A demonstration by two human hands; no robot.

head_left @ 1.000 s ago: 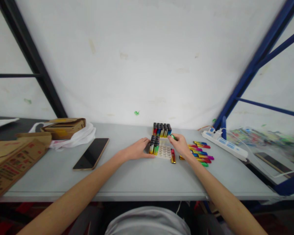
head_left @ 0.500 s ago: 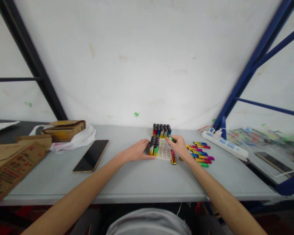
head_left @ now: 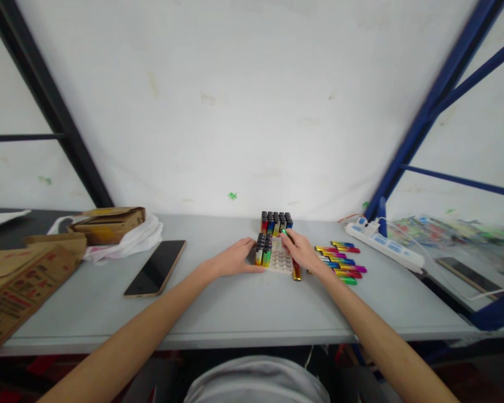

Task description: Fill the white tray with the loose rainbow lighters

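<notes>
- White tray [head_left: 279,271] on the surface [head_left: 218,308]: left columns loaded with upright lighters [head_left: 263,250]; sockets [head_left: 284,259] to the right bare.
- Rear block [head_left: 276,223] of upright lighters: judged complete.
- Outstanding: loose lighters [head_left: 348,266] lying right of the tray.
- Right hand [head_left: 301,250]: pinching a green-ended lighter [head_left: 284,232] near the tray's far end.
- Left hand [head_left: 236,258]: spread against the tray's left side, grasping nothing.
- Cardboard box [head_left: 109,226]: contents not visible.
</notes>
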